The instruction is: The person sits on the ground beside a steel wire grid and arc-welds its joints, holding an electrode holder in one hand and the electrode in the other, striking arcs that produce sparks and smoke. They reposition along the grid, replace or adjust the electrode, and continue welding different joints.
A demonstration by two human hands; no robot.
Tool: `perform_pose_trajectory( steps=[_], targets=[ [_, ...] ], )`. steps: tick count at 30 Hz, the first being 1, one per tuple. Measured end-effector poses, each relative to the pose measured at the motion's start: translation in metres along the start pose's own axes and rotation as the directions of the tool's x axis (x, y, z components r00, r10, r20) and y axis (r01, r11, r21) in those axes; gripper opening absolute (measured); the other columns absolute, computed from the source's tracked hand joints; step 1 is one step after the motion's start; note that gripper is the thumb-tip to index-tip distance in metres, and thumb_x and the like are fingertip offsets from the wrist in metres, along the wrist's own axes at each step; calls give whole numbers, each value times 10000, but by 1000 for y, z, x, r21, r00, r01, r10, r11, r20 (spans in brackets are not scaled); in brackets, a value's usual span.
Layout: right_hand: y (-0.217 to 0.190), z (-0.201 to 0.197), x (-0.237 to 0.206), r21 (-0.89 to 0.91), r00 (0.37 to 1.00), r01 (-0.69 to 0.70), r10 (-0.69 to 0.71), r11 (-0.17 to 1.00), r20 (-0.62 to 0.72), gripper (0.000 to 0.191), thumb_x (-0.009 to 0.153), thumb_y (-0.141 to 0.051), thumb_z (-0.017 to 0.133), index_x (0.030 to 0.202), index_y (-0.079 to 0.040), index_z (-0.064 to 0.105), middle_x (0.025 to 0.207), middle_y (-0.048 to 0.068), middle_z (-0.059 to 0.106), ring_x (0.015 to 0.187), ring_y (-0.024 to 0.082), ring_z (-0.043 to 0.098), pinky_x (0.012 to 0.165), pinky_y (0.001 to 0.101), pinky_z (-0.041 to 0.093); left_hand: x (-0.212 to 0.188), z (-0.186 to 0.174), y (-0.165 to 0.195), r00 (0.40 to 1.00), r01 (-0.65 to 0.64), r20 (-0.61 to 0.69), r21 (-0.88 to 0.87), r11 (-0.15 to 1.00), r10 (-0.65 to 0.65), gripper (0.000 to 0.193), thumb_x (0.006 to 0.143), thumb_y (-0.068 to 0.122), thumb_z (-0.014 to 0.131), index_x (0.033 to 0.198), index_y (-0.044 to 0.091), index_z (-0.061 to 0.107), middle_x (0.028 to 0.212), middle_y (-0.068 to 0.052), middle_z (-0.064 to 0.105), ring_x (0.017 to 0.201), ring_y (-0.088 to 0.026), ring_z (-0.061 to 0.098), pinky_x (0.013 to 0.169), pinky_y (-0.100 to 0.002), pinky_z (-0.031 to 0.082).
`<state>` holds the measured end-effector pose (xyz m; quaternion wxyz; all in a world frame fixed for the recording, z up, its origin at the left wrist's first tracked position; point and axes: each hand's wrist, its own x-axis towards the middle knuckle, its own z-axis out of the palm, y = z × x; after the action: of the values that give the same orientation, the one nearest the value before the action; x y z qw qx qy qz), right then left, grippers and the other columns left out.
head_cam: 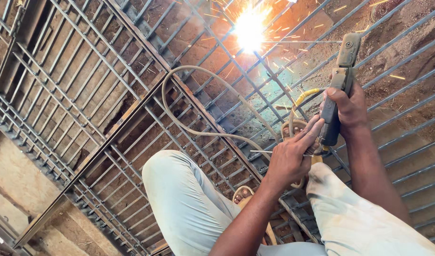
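My right hand [351,108] grips the dark handle of a welding electrode holder [342,71]. A thin electrode [303,41] runs left from its jaws to a bright arc [249,27] throwing sparks on a metal grille [108,71]. My left hand [288,159] pinches a few thin spare welding rods [262,151], and its fingertips rest against the holder's handle. A beige cable [179,124] loops across the grille towards the holder.
I squat on the grille in pale trousers, knees [172,178] either side of my arms, a sandalled foot [243,194] between them. The grille's bars and flat frame strips lie over bare earth [407,23]. A concrete edge [18,175] runs along the lower left.
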<state>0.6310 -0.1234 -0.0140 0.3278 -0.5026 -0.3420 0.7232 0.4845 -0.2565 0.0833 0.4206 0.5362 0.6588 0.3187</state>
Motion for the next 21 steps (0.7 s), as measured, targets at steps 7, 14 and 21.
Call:
perform_pose_trajectory(
  steps=[7, 14, 21],
  targets=[
    [-1, 4, 0, -8, 1000, -11, 11, 1000, 1, 598, 885, -271, 727, 1411, -74, 521, 919, 55, 604, 716, 129, 609, 632, 291, 544, 0, -1, -2, 998, 42, 37, 4, 999, -42, 649, 954, 93, 597, 1565, 251, 448, 1591, 9, 522, 1106, -334, 702, 831, -442, 576],
    [2, 0, 2, -8, 1000, 7, -7, 1000, 14, 579, 889, -274, 756, 1367, -52, 517, 913, 54, 602, 721, 130, 602, 631, 290, 538, -1, -1, -1, 999, 32, 28, 13, 999, -33, 634, 960, 105, 582, 1564, 248, 453, 1578, 14, 541, 1132, -325, 704, 829, -444, 577],
    [2, 0, 3, -42, 1000, 18, -18, 999, 2, 581, 879, -283, 763, 1359, -50, 535, 911, 46, 602, 730, 129, 613, 643, 285, 543, -1, -1, -2, 999, 31, 29, 22, 999, -32, 655, 956, 98, 585, 1573, 262, 439, 1586, 14, 532, 1137, -328, 701, 827, -446, 575]
  ],
)
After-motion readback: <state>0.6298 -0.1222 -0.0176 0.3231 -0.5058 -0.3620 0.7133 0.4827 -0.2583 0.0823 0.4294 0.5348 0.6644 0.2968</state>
